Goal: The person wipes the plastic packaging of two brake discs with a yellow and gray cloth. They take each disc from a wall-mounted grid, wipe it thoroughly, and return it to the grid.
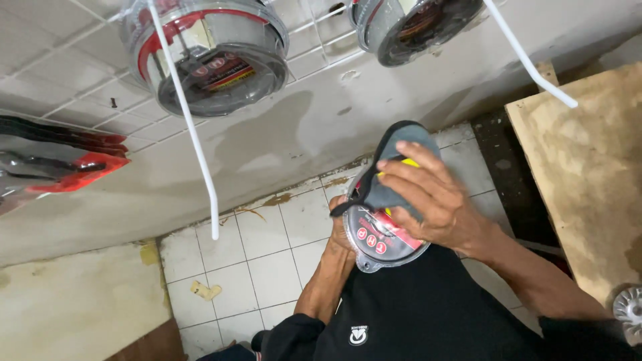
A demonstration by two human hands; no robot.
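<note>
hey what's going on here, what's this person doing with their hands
A person looks down at a round clear-plastic pack holding a disc with a red label. The left hand supports it from underneath, while the right hand presses a grey cloth on top of it. Similar round packs hang from white wire hooks on the wall above, over a white tiled floor.

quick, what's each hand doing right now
left hand: behind the round clear package, gripping it from below.
right hand: pressing a grey cloth onto the package top, fingers closed on the cloth.
</note>
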